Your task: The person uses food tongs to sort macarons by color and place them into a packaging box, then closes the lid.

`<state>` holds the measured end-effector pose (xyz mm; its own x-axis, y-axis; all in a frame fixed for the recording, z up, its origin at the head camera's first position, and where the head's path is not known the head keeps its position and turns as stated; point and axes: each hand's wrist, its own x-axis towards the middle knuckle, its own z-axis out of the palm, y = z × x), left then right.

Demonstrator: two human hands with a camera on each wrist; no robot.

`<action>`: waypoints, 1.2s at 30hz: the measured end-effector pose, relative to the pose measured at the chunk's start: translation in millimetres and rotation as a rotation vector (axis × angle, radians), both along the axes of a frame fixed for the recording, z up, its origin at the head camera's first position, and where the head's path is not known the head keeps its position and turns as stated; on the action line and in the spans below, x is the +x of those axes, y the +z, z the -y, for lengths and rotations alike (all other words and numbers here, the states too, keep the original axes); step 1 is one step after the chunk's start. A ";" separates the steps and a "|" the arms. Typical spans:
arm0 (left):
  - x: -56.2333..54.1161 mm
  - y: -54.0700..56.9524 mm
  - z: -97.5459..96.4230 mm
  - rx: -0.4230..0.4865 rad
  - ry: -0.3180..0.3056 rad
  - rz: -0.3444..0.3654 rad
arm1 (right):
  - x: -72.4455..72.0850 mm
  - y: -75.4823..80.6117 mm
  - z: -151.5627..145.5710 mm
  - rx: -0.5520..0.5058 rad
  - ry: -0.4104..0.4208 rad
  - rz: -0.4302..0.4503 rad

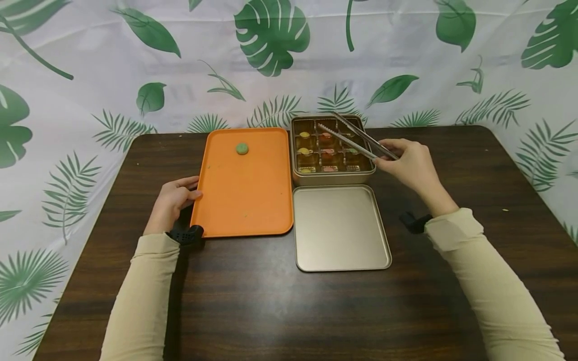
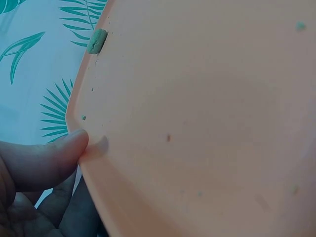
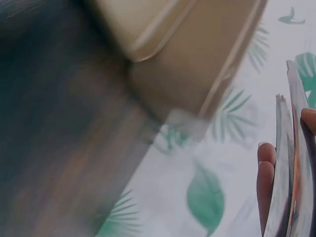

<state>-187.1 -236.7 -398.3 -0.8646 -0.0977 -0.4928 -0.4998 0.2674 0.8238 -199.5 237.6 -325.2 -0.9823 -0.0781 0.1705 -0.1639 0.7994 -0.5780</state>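
My left hand (image 1: 170, 201) grips the left edge of an orange tray (image 1: 246, 195), its thumb over the rim and the other fingers outside and below in the left wrist view. One green macaron (image 1: 242, 148) sits near the tray's far end. In my right hand (image 1: 410, 163) is a pair of metal tongs (image 1: 349, 143), arms apart, tips over a gold tin (image 1: 334, 178). Nothing shows between the tips. Divided compartments inside the tin hold several yellow, pink and green macarons (image 1: 304, 151). The right wrist view shows fingers on both sides of the tongs.
A flat gold lid (image 1: 340, 228) lies just in front of the tin, beside the tray. Small crumbs (image 2: 168, 138) dot the tray. Behind the dark wooden table (image 1: 253, 306) hangs a white cloth (image 1: 198, 70) with green leaves.
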 end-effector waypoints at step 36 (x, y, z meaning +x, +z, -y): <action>0.0 1.0 -0.7 -0.011 0.008 -0.007 | -51.5 3.4 145.9 0.126 0.268 0.211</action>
